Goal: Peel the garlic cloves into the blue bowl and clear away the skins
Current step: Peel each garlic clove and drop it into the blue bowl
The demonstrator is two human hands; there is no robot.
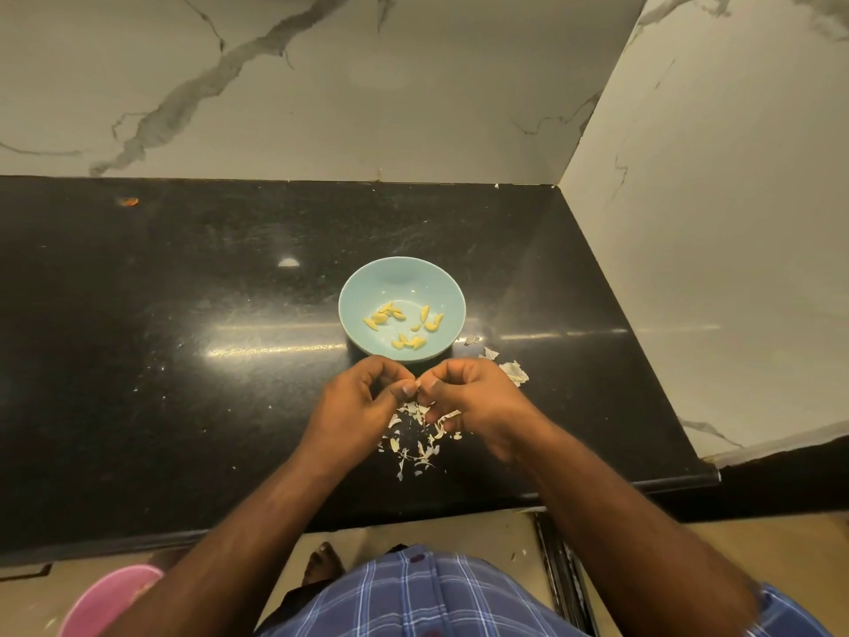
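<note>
While pinched, clove (417,385) orientation unclear.

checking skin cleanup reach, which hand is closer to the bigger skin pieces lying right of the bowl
Right. The right hand lies just beside the larger skin pieces, nearly touching them. The left hand is on the far side of the right hand, farther from them.

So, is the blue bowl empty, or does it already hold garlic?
Not empty. The blue bowl stands upright on the black counter with over a dozen peeled yellow cloves scattered over its bottom, far from full.
</note>
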